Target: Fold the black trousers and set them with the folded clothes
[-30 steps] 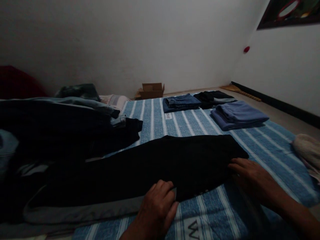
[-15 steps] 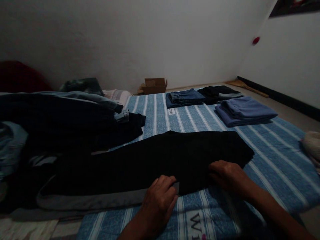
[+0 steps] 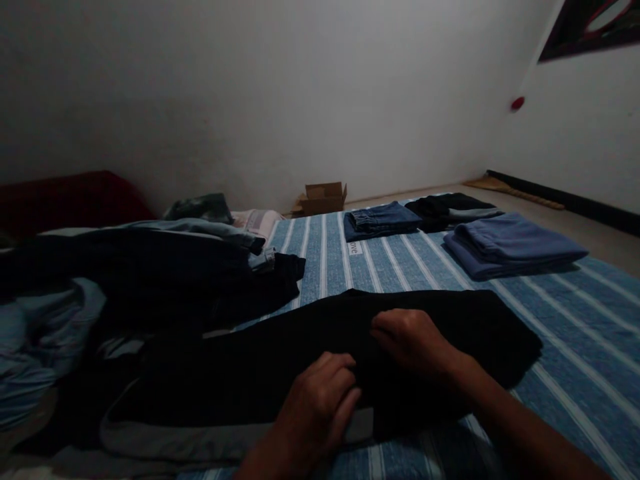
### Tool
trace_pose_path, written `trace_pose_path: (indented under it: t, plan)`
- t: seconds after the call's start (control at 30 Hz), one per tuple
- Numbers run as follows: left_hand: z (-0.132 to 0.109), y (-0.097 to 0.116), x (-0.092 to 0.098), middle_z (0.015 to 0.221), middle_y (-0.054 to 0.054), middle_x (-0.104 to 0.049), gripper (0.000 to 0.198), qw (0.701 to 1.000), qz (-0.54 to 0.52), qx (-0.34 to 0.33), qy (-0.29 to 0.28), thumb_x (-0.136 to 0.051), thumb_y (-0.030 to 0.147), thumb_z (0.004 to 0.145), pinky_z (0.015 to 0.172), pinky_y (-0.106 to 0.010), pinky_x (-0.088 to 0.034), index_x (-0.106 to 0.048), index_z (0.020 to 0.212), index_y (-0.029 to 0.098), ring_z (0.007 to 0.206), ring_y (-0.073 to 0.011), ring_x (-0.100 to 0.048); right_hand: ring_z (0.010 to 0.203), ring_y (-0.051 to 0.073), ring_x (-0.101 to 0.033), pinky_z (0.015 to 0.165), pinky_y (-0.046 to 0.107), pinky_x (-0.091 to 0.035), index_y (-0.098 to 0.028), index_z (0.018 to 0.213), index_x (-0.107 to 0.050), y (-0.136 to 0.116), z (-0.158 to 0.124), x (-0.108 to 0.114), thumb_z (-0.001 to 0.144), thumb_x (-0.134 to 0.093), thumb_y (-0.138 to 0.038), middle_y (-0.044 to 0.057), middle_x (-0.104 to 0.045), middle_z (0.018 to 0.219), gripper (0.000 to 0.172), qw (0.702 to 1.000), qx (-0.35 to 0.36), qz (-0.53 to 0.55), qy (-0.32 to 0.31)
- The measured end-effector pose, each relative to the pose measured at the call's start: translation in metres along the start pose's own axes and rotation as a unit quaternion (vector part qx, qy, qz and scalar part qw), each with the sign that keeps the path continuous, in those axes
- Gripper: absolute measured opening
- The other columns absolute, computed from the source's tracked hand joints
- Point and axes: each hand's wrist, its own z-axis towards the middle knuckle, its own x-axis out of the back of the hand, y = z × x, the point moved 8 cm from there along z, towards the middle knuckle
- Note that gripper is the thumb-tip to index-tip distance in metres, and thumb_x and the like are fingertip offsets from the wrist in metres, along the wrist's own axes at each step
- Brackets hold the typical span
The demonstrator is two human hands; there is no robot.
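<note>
Long black trousers (image 3: 310, 333) with a grey strip along the near edge lie spread across the striped bed cover. My left hand (image 3: 323, 400) rests near that grey edge, its fingers bent together and closed on the cloth. Further up, around the middle of the same trousers, my right hand (image 3: 415, 343) has its fingers curled closed against the fabric. The fingertips of my right hand are partly hidden, and the dark cloth shows few folds.
Piled clothes (image 3: 165, 267) lie at the left, with light blue denim (image 3: 50, 340) in front. Folded blue jeans (image 3: 385, 219), a folded dark garment (image 3: 450, 208) and a folded blue-violet garment (image 3: 515, 243) sit at the far right. A cardboard box (image 3: 324, 199) stands by the wall.
My right hand has moved left and away from me, from the trousers' near edge to their middle. My left hand stays near the grey edge. The view has tilted up slightly.
</note>
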Motion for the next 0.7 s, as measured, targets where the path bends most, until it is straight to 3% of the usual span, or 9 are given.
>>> trace_pose_path:
  t: [0.07, 0.17, 0.3, 0.47, 0.7]
  plan:
    - [0.028, -0.024, 0.011, 0.093, -0.006, -0.066, 0.013, 0.999, 0.027, 0.04, 0.005, -0.047, 0.014, 0.087, 0.079, -0.031, -0.049, -0.059, 0.083, 0.018, 0.087, -0.0179, -0.06, 0.064, 0.012, -0.057, 0.056, 0.024, -0.03, -0.019, 0.078, -0.059, -0.005, 0.01, -0.011, 0.088, -0.048, -0.018, 0.001, -0.064, 0.071, 0.015, 0.999, 0.031, -0.014, 0.038]
    - [0.071, -0.083, 0.005, 0.09, -0.006, -0.066, 0.012, 0.972, 0.098, 0.202, -0.069, -0.051, 0.019, 0.085, 0.08, -0.028, -0.046, -0.063, 0.083, 0.017, 0.089, -0.0177, -0.061, 0.057, 0.013, -0.053, 0.054, 0.027, -0.027, -0.019, 0.073, -0.056, -0.017, 0.008, -0.037, 0.085, -0.048, -0.015, 0.0, -0.061, 0.064, 0.015, 0.991, 0.092, -0.052, 0.08]
    - [0.115, -0.125, -0.013, 0.09, -0.007, -0.069, 0.015, 0.951, 0.126, 0.261, -0.107, -0.055, 0.022, 0.081, 0.076, -0.03, -0.046, -0.069, 0.083, 0.017, 0.088, -0.021, -0.062, 0.055, 0.014, -0.048, 0.053, 0.029, -0.025, -0.019, 0.068, -0.053, -0.028, -0.006, -0.061, 0.079, -0.049, -0.009, 0.0, -0.058, 0.061, 0.016, 0.982, 0.139, -0.054, 0.112]
    - [0.13, -0.143, -0.035, 0.082, -0.006, -0.07, 0.013, 0.94, 0.12, 0.28, -0.156, -0.058, 0.022, 0.074, 0.072, -0.029, -0.046, -0.071, 0.075, 0.019, 0.085, -0.0225, -0.064, 0.056, 0.014, -0.044, 0.054, 0.03, -0.026, -0.02, 0.07, -0.052, -0.025, -0.009, -0.064, 0.078, -0.048, -0.009, 0.0, -0.055, 0.063, 0.014, 0.98, 0.142, -0.042, 0.137]
    - [0.131, -0.151, -0.041, 0.078, -0.003, -0.069, 0.014, 0.946, 0.051, 0.279, -0.158, -0.059, 0.017, 0.07, 0.071, -0.026, -0.044, -0.071, 0.075, 0.019, 0.081, -0.0191, -0.062, 0.058, 0.015, -0.046, 0.055, 0.03, -0.027, -0.02, 0.071, -0.052, -0.022, -0.006, -0.068, 0.077, -0.049, -0.009, 0.0, -0.056, 0.064, 0.013, 0.986, 0.12, -0.034, 0.11]
